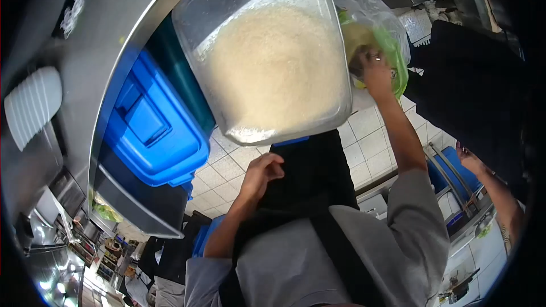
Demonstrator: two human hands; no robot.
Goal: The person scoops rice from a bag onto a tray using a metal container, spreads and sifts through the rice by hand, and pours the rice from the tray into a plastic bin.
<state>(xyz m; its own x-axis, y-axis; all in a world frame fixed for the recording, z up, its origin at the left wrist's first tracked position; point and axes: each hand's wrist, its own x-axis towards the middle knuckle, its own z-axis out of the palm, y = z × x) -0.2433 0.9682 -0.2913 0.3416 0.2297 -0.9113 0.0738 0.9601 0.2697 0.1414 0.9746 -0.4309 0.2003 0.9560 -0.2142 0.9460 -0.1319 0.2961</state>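
Tub (227, 0) and contents, from where I stand among the crew: a clear, square-cornered vessel with a heaped pale grain (273, 71), spread toward its near wall and leaving part of the far wall bare. It lies ahead of the person, between the worktop (114, 17) on the left and a bag (402, 77) on the right.

Right hand (376, 71): arm stretched forward, past the tub's right wall, fingers pointing down into the mouth of the bag, which is green at its rim with clear plastic beyond. A ring shows on one finger. The fingertips are partly hidden near something dark brown; whether they have hold of it I cannot tell.

Left hand (261, 175): just beyond the tub's near edge, apart from it, fingers loosely curled and half open, nothing seen in their grasp.

Surroundings: a blue lid (142, 119) sits beside the worktop's edge, with a dark bin (136, 202) near it. White dishes (34, 108) stand stacked at far left. Pale tiles (369, 142) show below. At right, near a person in black (472, 74), another person's hand (471, 164) appears.
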